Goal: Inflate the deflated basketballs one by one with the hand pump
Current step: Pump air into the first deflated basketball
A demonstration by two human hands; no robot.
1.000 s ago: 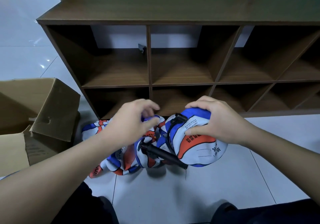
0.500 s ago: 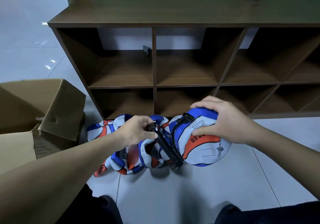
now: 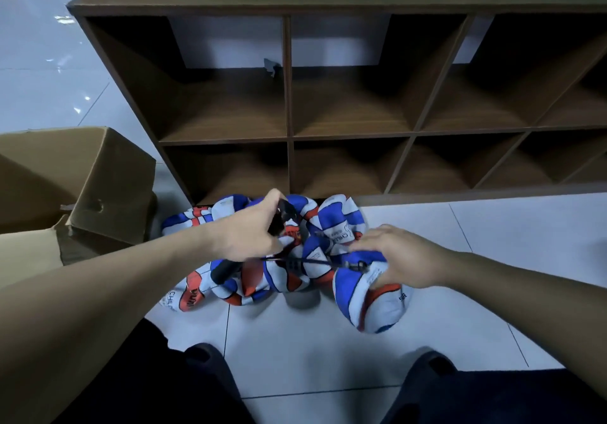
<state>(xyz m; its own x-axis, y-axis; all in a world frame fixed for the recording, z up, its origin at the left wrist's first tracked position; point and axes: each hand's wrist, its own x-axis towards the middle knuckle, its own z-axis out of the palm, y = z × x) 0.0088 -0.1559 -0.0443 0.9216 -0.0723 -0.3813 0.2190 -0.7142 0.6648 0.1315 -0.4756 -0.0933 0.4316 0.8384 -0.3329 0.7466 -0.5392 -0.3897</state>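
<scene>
i see the brown cubby shelf (image 3: 328, 128) across the far side, a cardboard box (image 3: 82, 187) at left, and the heap of deflated basketballs (image 3: 262, 279) on the tiled floor (image 3: 312, 358) before the shelf. my right hand (image 3: 404, 259) grasps the near-right basketball (image 3: 371, 302) on the floor, and my left hand (image 3: 249, 230) is clenched around the black hand pump (image 3: 226, 269), its thin hose (image 3: 315, 262) running right to that ball.

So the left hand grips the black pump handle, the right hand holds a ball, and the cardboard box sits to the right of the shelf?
Not quite: in the head view the cardboard box sits left of the shelf. The rest stands: left hand grips the pump handle, right hand holds a ball.
</scene>
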